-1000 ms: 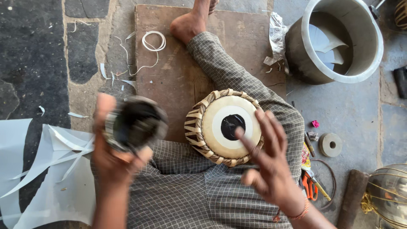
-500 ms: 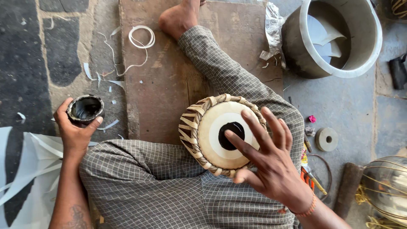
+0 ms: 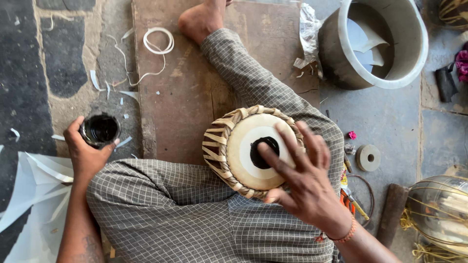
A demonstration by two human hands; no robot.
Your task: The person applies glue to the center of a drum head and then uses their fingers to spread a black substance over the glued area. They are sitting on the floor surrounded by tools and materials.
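while our right hand (image 3: 304, 182) lies spread, fingers splayed over the small drum (image 3: 251, 151) resting on our lap, the fingertips touch the black spot at the centre of its pale skin; nothing is pinched there, the palm merely steadies the rim at five o'clock. our left hand (image 3: 85, 153) is wrapped around a small dark cup (image 3: 100, 130), thumb and fingers curled on its rim, held over the stone floor (image 3: 29, 58) at nine o'clock from the drum. from this single head view we judge the likeliest trouble to be a tilt of that cup, which looks to hold something black; tipped, it would spill onto the checked trousers (image 3: 161, 204) or the white sheet scraps (image 3: 29, 195) just below it at seven o'clock. the drum itself sits on a sloping thigh, so a lifted palm could let it roll toward the wooden board (image 3: 180, 102) at eleven o'clock. open room is best across that board; at one o'clock the grey bucket (image 3: 380, 44) closes the way, and at three to four o'clock a ring-shaped weight (image 3: 368, 157), pliers (image 3: 352, 202) and a wire-bound drum shell (image 3: 438, 209) crowd the floor. white strip offcuts (image 3: 156, 41) lie at twelve o'clock near our bare foot (image 3: 200, 19).
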